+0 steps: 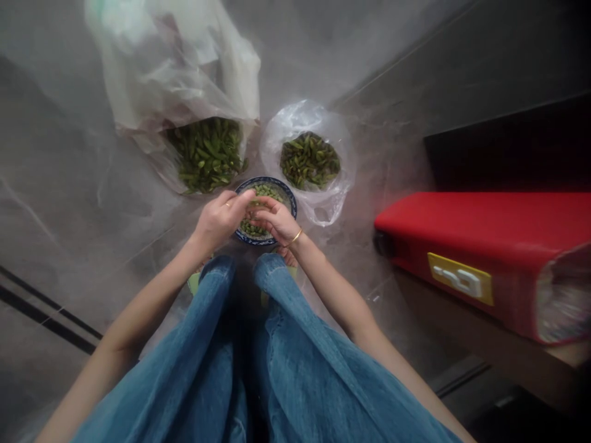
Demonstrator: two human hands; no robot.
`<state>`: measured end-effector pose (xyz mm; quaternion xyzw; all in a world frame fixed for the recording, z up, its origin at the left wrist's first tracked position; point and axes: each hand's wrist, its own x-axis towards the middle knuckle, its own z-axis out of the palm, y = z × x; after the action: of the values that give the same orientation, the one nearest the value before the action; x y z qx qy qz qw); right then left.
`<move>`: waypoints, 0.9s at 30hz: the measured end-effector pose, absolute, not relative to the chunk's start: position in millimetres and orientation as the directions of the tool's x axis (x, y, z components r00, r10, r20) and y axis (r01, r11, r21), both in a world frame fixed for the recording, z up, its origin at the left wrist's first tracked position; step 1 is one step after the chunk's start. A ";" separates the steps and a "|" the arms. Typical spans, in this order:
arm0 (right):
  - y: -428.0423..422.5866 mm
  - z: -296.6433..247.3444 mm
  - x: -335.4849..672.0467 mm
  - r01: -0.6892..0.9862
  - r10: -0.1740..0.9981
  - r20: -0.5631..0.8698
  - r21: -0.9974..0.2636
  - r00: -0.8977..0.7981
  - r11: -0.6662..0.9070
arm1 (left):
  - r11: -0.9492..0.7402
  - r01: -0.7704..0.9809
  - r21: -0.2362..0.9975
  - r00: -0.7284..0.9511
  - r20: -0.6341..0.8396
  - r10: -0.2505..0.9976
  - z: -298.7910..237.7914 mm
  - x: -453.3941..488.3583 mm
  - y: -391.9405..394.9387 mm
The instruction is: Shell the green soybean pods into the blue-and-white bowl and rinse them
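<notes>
Both my hands meet over a round bowl (264,242) with a blue patterned rim, which stands on the floor just ahead of my knees. Small green shelled beans (268,190) lie in it. My left hand (218,216) is closed in a pinch, thumb and fingers at a green bean pod (257,201), mostly covered by fingers and blurred. From the other side, my right hand (281,224), with a gold bracelet at its wrist, has its fingertips pinched at the same pod. The beans under my fingers are partly hidden.
Beyond the bowl to the left, a white plastic bag (180,101) opens on many green pods (212,151). Right of it, a clear plastic bag (307,114) holds darker green pods (310,160). A red box (480,221) with a yellow label is at far right. Grey tiles form the floor.
</notes>
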<state>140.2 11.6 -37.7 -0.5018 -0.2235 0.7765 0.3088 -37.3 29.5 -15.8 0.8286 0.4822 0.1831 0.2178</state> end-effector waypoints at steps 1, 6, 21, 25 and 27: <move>10.2 -37.4 140.8 -0.173 0.723 -0.615 -0.712 -0.315 -0.681 | -0.408 0.758 0.509 0.415 0.106 0.904 -16.4 -42.8 34.3; 14.8 -39.9 163.9 0.236 0.898 -0.406 -0.901 -0.166 -0.364 | -0.103 0.823 0.559 0.039 0.124 0.991 -17.8 -85.5 68.2; 57.3 -81.5 242.3 0.823 0.928 -0.282 -0.445 0.245 -0.352 | -0.455 0.786 0.419 0.381 0.251 0.890 -13.2 -46.5 44.7; 51.1 -80.1 242.9 0.801 0.916 -0.322 -0.467 0.239 -0.373 | -0.426 0.751 0.505 0.376 0.204 0.904 -7.2 -37.0 41.6; 49.3 -82.7 242.4 0.834 0.909 -0.356 -0.417 0.216 -0.362 | -0.403 0.741 0.537 0.380 0.160 0.911 -5.4 -33.7 40.5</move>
<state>242.4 49.3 -82.7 -0.7769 -0.5609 0.2779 0.0676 -33.7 40.5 -5.4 0.8081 0.5111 0.2207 0.1926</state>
